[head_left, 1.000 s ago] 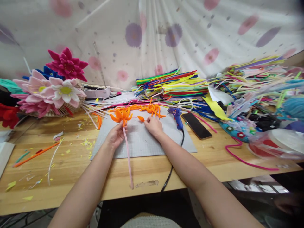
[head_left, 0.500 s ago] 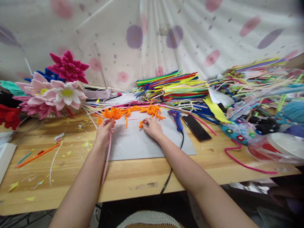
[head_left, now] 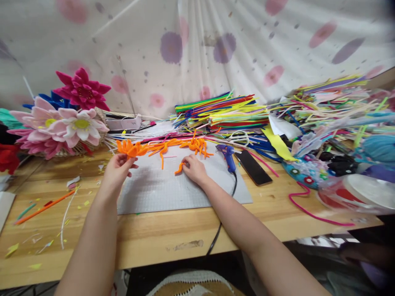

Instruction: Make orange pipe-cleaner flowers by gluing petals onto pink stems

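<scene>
My left hand (head_left: 116,169) is pinched at the base of an orange flower (head_left: 132,149) made of fuzzy pipe cleaners, held above the left side of a grey cutting mat (head_left: 154,193). The flower's stem cannot be seen here. Over the mat's middle, my right hand (head_left: 194,168) has its fingertips closed on a small curled orange pipe-cleaner piece (head_left: 179,168). More bent orange pieces (head_left: 197,146) lie along the mat's back edge, some looped together. A blue glue gun (head_left: 228,157) rests to the right of my right hand, its black cord running toward the table's front edge.
A black phone (head_left: 254,167) and white-handled scissors (head_left: 240,137) lie right of the mat. Bundles of coloured pipe cleaners (head_left: 222,111) fill the back. Fuzzy pink and white flowers (head_left: 82,125) stand at left. A clear plastic tub (head_left: 358,191) sits at right.
My left hand has moved left and turned, carrying the orange flower; its pink stem no longer shows. My right hand has shifted only slightly, and more of its curled orange piece shows.
</scene>
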Tool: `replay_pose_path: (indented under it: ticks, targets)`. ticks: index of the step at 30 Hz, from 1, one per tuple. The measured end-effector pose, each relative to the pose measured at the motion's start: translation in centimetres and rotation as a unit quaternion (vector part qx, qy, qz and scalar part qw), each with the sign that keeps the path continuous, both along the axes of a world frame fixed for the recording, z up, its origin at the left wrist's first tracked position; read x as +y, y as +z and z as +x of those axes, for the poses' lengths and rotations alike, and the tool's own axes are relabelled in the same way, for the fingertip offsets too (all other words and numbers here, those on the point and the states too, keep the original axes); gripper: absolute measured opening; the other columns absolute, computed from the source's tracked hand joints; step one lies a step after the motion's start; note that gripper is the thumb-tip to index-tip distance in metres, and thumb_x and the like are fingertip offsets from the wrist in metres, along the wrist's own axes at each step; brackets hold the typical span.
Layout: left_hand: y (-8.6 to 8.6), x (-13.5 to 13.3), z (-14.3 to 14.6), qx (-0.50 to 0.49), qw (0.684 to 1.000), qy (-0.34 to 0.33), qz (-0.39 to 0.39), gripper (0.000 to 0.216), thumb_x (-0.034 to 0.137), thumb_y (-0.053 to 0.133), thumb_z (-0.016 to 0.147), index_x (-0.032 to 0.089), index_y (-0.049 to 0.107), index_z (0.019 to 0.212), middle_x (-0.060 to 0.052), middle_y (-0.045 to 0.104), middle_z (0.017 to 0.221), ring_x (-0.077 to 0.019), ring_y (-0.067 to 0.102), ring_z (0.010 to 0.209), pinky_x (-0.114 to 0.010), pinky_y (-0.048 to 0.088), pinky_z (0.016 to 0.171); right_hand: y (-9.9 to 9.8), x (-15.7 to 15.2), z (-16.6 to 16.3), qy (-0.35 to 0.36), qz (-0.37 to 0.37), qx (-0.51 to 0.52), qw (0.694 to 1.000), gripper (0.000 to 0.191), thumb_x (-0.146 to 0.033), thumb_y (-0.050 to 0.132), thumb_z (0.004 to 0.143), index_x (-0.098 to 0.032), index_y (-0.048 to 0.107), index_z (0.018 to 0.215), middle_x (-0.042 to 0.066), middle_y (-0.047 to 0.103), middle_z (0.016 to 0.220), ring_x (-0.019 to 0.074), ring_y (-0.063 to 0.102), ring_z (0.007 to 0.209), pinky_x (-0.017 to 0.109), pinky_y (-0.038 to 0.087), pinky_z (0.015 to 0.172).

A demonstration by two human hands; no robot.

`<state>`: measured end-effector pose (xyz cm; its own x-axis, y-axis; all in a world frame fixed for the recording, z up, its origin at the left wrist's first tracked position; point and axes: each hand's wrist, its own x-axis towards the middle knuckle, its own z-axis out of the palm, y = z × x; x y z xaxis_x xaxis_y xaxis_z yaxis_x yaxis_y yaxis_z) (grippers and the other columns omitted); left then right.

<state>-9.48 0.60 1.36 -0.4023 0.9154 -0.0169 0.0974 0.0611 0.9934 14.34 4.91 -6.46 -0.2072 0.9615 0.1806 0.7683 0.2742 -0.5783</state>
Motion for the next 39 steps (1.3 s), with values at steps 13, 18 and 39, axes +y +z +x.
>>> replay_pose_path:
  ticks: [13,18,39]
  targets:
    - [-1.5,-1.3,-0.6,-0.050,0.996,0.080,0.005,0.042,0.033,0.073,0.051,0.016,0.051,0.082,0.001,0.057,0.077,-0.0061,0.052,0.054,-0.012,0.030,0.036,1.9,4.9,-2.0,-0.033,-0.014,-0.118,0.992,0.048,-0.026,0.051,0.077,-0.013,0.052,0.122,0.015,0.033,0.142,0.0309,0.030,0.129,0.045,0.029,0.102]
    - [-2.0,-1.4,-0.3,-0.068,0.995,0.074,0.002,0.043,0.035,0.074,0.050,0.016,0.051,0.082,0.001,0.057,0.076,-0.0058,0.052,0.054,-0.012,0.030,0.036,0.2,3.9,-2.5,0.013,0.053,-0.115,0.992,0.036,-0.026,0.046,0.083,-0.015,0.059,0.114,0.011,0.045,0.135,0.0297,0.027,0.129,0.047,0.028,0.102]
    - [-1.6,-1.4,0.1,0.042,0.997,0.064,0.010,0.041,0.037,0.074,0.052,0.015,0.055,0.081,0.000,0.059,0.068,-0.0070,0.042,0.049,-0.021,0.031,0.045,3.2,5.0,0.8,-0.037,0.102,0.039,0.993,0.038,-0.009,0.034,0.082,-0.017,0.061,0.108,0.011,0.058,0.111,0.0210,0.052,0.106,0.035,0.043,0.088]
